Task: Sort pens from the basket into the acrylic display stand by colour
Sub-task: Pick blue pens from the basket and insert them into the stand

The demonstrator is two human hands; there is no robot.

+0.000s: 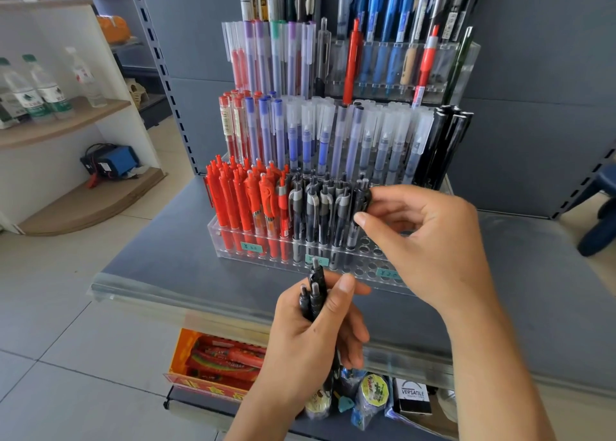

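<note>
A tiered acrylic display stand (233, 240) sits on a grey shelf. Its front row holds red pens (240, 200) on the left and black pens (316, 207) to their right, with bare holes (370, 245) further right. My right hand (423, 240) pinches the top of a black pen (361, 200) standing at the right end of the black group. My left hand (310, 337) grips a bunch of three black pens (315, 294) upright, in front of the stand. No basket is in view.
Higher tiers hold clear-capped red, blue and black pens (320, 133) and blue pens (383, 23) at the top. The grey shelf (166, 257) has a clear front strip. Below it sit an orange box (213, 364) and small goods. Bottles (36, 90) stand on a left shelf.
</note>
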